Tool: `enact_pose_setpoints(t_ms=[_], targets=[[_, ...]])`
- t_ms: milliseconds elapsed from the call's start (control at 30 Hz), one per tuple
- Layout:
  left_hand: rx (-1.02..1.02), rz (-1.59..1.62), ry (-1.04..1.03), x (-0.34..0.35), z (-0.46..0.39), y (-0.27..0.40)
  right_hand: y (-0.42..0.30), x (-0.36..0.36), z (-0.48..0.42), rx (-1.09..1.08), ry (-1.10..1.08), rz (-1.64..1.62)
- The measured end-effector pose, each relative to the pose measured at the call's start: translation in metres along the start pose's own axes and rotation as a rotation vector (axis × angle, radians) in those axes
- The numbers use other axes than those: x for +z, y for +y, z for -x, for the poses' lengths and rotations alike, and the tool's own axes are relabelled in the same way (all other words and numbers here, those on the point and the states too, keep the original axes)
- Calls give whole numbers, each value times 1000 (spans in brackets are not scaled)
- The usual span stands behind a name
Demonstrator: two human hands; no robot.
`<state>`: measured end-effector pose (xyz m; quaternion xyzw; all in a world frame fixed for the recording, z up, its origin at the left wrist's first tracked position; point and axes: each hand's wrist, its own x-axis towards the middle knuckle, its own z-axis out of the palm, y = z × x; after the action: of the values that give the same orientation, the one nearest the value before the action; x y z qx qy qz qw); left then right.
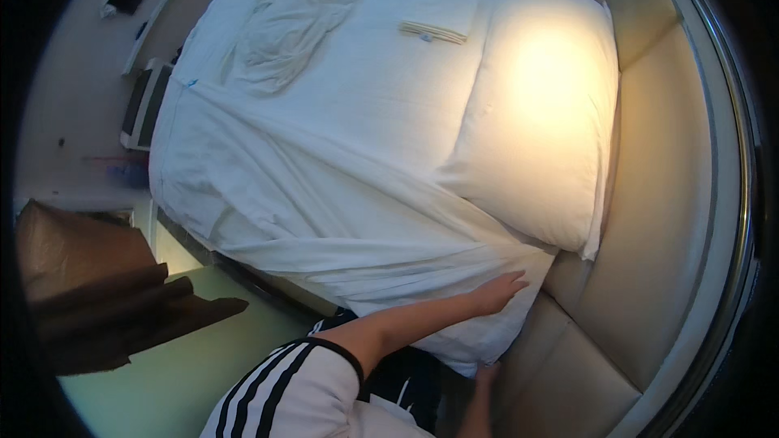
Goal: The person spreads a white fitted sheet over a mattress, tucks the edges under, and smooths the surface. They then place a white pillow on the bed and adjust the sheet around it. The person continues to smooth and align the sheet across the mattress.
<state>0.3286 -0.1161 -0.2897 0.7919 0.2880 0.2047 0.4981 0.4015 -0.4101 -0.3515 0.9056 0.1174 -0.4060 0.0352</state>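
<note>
My left hand (pixel 502 293) lies on a white bed cover (pixel 341 194) with its fingers a little apart, near the headboard. Lower down, my right hand (pixel 488 372) pinches the hanging edge of the same cover, its fingertips partly hidden. Long diagonal folds run through the cloth from the foot of the bed towards my hands. A wide white pillow (pixel 535 115) lies at the head end under bright light. Further across the bed are a crumpled white cloth (pixel 292 24) and a small folded cream cloth (pixel 433 32).
A padded beige headboard (pixel 657 158) runs along the right, meeting a padded panel (pixel 548 371) near my right hand. Brown material (pixel 103 292) with a ragged edge stands at the left. Beyond the foot of the bed is a dark and white piece of furniture (pixel 146 104).
</note>
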Motion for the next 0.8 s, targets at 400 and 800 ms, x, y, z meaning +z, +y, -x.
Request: enact_pose_setpoints(t_ms=[400,800], targets=[[-1397,1241,1590,-228,409,-139,-244,59,160,-18,-707,-992],[-1433,1568,1593,-267,446,-181,-333,126,184,450,-421,-904]])
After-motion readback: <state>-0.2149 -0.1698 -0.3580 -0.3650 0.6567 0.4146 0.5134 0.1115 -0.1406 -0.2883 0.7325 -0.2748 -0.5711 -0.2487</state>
